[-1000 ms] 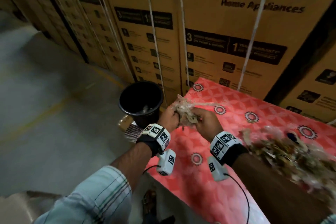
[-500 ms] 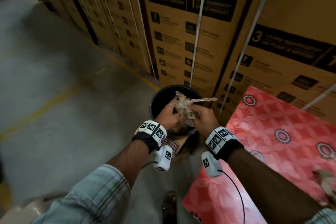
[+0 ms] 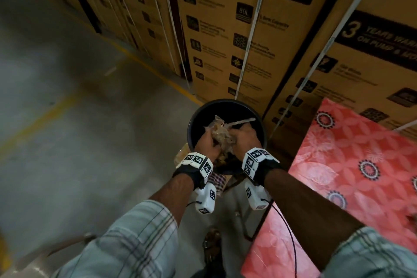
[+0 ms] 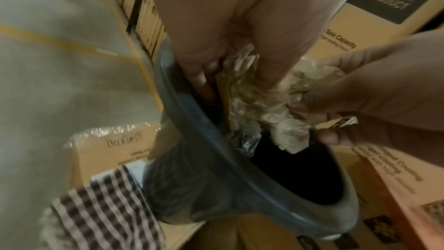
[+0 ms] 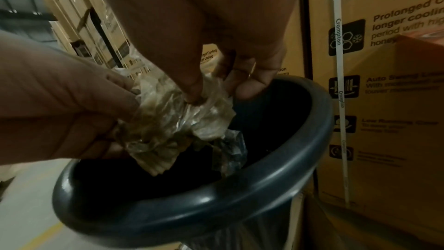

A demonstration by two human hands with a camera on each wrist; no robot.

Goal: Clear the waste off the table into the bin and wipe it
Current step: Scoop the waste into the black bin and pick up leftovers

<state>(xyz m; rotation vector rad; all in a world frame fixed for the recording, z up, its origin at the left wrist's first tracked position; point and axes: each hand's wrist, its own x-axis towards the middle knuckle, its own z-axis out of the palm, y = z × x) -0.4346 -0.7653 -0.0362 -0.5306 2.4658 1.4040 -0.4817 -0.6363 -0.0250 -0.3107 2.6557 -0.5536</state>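
Note:
A crumpled wad of clear plastic and brownish scraps, the waste (image 3: 220, 136) (image 4: 254, 105) (image 5: 173, 126), hangs over the mouth of the dark round bin (image 3: 228, 104) (image 4: 216, 159) (image 5: 216, 202). My left hand (image 3: 206, 145) (image 4: 230, 48) grips the wad from the left. From the right, my right hand (image 3: 244, 139) (image 5: 216, 75) pinches it with curled fingers. Both hands are inside the bin's rim line. A thin pale strip (image 3: 242, 121) sticks out of the wad to the right.
The red patterned tablecloth (image 3: 352, 165) covers the table at the right. Tall strapped cardboard boxes (image 3: 259, 36) stand right behind the bin. A checked cloth (image 3: 216, 179) (image 4: 105, 208) lies on a small carton (image 4: 113, 144) beneath the bin. Grey floor with yellow lines (image 3: 67, 101) spreads left.
Both hands have carried the wad leftward off the table edge and out over the bin, then lowered it toward the opening. The heap of waste on the table has left the view.

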